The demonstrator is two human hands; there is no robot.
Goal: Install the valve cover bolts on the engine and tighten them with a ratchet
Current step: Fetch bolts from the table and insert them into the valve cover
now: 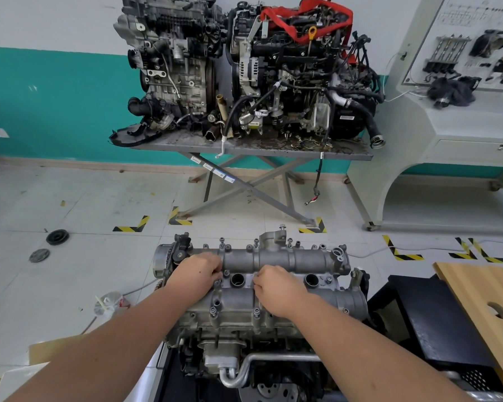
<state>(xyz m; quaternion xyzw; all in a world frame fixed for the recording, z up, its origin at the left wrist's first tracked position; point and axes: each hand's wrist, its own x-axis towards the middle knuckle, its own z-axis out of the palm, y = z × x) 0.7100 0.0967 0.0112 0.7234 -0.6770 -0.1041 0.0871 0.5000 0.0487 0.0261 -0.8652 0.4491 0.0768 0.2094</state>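
Both grips work in the central valley of the valve cover (273, 258), one at each side of an open plug well (238, 280). Left hand (199, 269): fingers curled, tips pinched at a bolt (226, 273) seated just left of the well. Right hand (276, 287): fingers likewise curled, tips at a second bolt (256, 276) just right of it; the bolt heads are largely hidden by the fingertips, so the exact hold cannot be read.

The cover's long axis runs left to right across the view, with both forearms reaching in from below. Each bolt stands upright, its axis roughly vertical to the cover face, directly beneath the fingertips that attend it; each hand is thus the nearer one for its own bolt.

Further bolts stand proud along the far edge (222, 241) and the near edge (213, 310), apparently started but not run down. No ratchet is visible. The step in hand appears to be finger-starting.

Obstructions: the raised cam housings either side of the valley limit wrist room. A wooden board (482, 303) lies at right; two other engines (244, 68) stand well apart on a stand beyond.
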